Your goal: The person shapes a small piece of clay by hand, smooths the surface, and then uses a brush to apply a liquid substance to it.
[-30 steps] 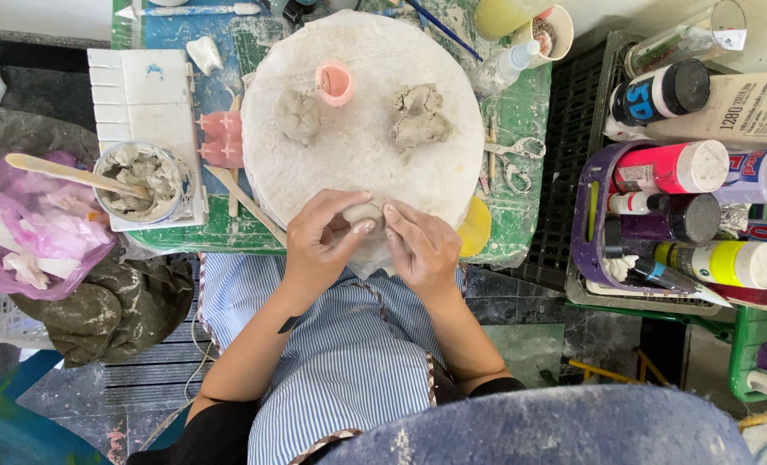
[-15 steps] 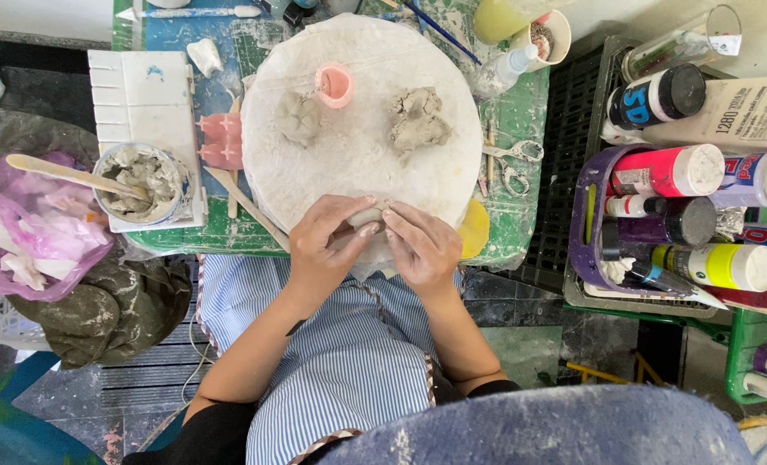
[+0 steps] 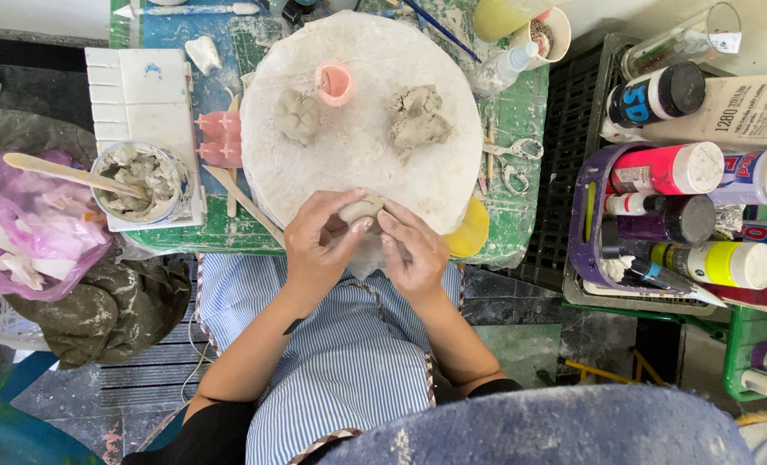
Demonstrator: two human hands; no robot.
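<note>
My left hand [image 3: 319, 245] and my right hand [image 3: 411, 250] meet at the near edge of a round white board [image 3: 362, 164], both pinching a small grey lump of clay [image 3: 362, 207] between the fingertips. Farther back on the board lie a rounded clay piece [image 3: 297, 116], a rougher clay lump [image 3: 418, 120] and a small pink cup [image 3: 335, 83]. A blue-and-white striped apron [image 3: 340, 362] covers my lap below the hands.
A cup of wet clay [image 3: 138, 181] with a wooden stick [image 3: 65, 172] stands left of the board beside a white palette [image 3: 142, 95] and pink moulds [image 3: 221, 138]. Paint bottles [image 3: 676, 172] fill a purple tray at the right. A yellow sponge [image 3: 471, 232] and metal scissors [image 3: 511, 164] lie nearby.
The clay lump has been turned and lifted slightly between my fingertips; both hands have stayed at the board's near edge.
</note>
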